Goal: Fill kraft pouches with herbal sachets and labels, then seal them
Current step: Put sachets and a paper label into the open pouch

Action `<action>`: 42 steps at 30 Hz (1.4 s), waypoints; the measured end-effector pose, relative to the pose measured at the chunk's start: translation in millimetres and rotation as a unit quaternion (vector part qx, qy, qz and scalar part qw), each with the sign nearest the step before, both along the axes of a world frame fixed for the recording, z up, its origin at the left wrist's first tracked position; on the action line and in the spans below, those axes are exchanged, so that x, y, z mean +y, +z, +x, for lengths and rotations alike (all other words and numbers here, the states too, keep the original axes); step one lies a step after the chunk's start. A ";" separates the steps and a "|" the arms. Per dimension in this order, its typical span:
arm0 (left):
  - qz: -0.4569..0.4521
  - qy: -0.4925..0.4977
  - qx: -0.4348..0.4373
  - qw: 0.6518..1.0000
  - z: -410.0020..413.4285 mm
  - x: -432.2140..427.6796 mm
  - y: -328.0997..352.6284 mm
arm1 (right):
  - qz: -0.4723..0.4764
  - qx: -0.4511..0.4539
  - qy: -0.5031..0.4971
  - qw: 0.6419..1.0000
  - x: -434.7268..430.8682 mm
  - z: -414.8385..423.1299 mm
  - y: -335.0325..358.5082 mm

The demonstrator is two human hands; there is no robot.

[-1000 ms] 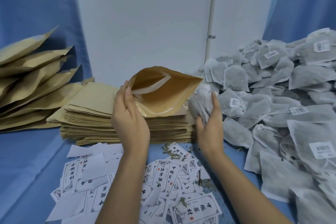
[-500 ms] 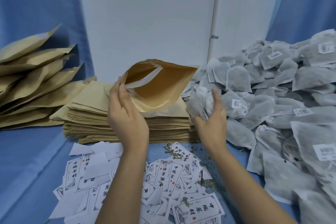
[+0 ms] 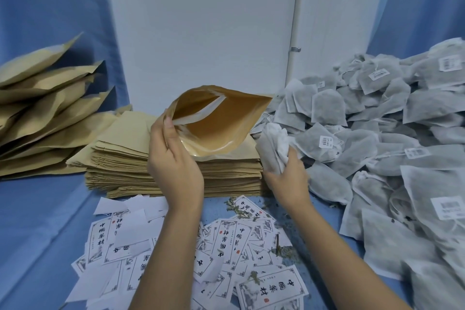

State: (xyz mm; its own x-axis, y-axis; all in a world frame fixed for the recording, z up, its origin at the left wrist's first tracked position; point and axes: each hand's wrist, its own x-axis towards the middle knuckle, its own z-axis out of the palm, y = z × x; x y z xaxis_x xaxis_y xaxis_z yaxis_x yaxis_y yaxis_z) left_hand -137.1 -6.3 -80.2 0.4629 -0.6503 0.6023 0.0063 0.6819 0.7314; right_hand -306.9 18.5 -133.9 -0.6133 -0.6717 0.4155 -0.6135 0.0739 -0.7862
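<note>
Kraft pouch (image 3: 221, 128) still open, right hand (image 3: 286, 178) now bunching sachets (image 3: 271, 148)

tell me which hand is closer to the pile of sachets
Right. The right hand grips a sachet at the edge of the pile; the left hand holds the open pouch farther away.

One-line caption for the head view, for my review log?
Left hand holds a kraft pouch open above the flat stack while the right hand grips bunched sachets beside its mouth.

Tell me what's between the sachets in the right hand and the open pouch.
Head view: nothing between. The sachets in the right hand sit beside the open pouch, above a corner of the flat pouch stack.
</note>
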 end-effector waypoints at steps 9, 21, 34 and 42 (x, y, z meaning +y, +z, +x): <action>-0.018 0.019 0.026 0.999 2.7 6.0 9.3 | -0.285 -0.207 0.077 0.933 8.5 15.0 33.2; -0.034 0.012 -0.018 0.999 11.5 -4.0 3.2 | 0.067 -0.490 0.508 0.705 35.9 -6.2 54.0; -0.005 -0.023 -0.161 0.987 0.4 -5.3 -15.5 | 0.069 -0.507 0.435 0.741 33.2 -9.1 72.8; 0.033 -0.017 -0.149 0.988 -6.0 0.1 -6.8 | 0.133 -0.422 0.483 0.755 31.8 -4.3 67.7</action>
State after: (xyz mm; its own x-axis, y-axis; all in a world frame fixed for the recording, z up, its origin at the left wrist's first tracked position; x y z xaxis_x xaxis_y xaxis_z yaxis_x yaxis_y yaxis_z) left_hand -143.1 -6.2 -86.9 0.2485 -0.7045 0.6648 -0.1932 0.6364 0.7467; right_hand -311.3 50.2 -66.2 0.2454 -0.9662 -0.0792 0.2298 0.1373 -0.9635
